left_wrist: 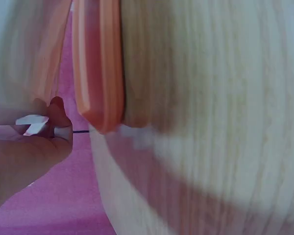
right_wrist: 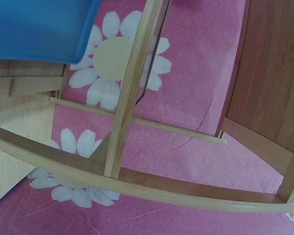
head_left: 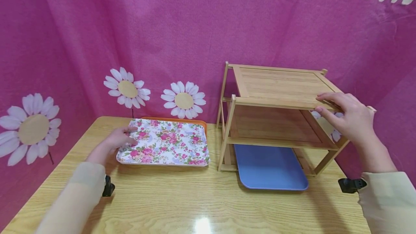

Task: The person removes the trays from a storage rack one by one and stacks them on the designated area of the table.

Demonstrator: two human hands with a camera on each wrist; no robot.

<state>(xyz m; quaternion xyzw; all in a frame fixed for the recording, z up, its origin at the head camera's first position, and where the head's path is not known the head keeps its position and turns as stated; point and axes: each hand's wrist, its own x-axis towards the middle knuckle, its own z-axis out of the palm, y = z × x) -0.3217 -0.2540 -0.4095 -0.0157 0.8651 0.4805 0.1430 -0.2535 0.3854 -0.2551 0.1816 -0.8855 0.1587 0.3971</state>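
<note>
The wooden worktop (head_left: 182,198) lies nearest, and on it at about ten o'clock the left hand (head_left: 121,139) rests with its grip apart, straight fingers lying on the left edge of the floral tray (head_left: 165,142), which is stacked on an orange tray (left_wrist: 99,68) whose rim shows blurred in the left wrist view. At two o'clock the right hand (head_left: 349,116) has its grip clamped on the front right edge of the wooden rack (head_left: 276,93), fingers on the top shelf and thumb beneath. A blue tray (head_left: 269,167) lies under the rack's lowest shelf, sticking out toward the camera.
</note>
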